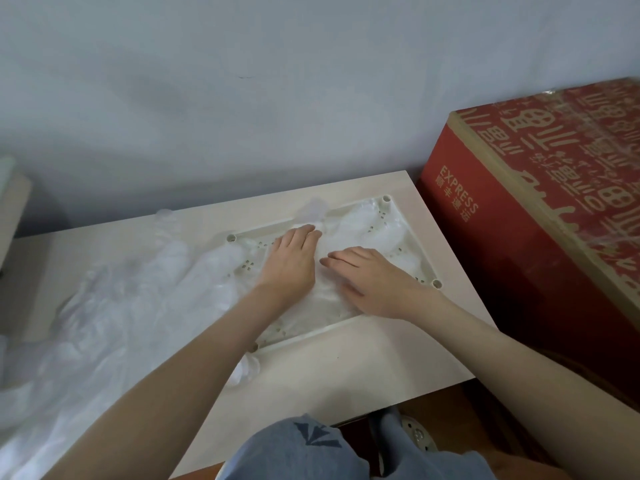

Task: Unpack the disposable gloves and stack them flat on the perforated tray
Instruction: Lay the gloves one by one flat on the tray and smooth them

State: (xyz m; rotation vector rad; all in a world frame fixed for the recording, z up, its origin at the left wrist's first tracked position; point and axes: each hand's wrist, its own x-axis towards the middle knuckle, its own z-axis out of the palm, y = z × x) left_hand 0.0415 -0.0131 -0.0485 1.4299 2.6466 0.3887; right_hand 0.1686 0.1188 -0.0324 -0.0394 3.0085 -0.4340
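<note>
A cream perforated tray lies on the pale table, right of centre. Thin clear disposable gloves are spread over it, some fingers hanging past its far rim. My left hand lies palm down on the gloves near the tray's left side, fingers pointing away from me. My right hand lies flat beside it, fingers pointing left and pressing the film. A large loose heap of clear gloves covers the table's left part.
A big red cardboard box wrapped in tape stands right of the table, close to its edge. A grey wall runs behind. My knees in blue fabric are below the table's front edge.
</note>
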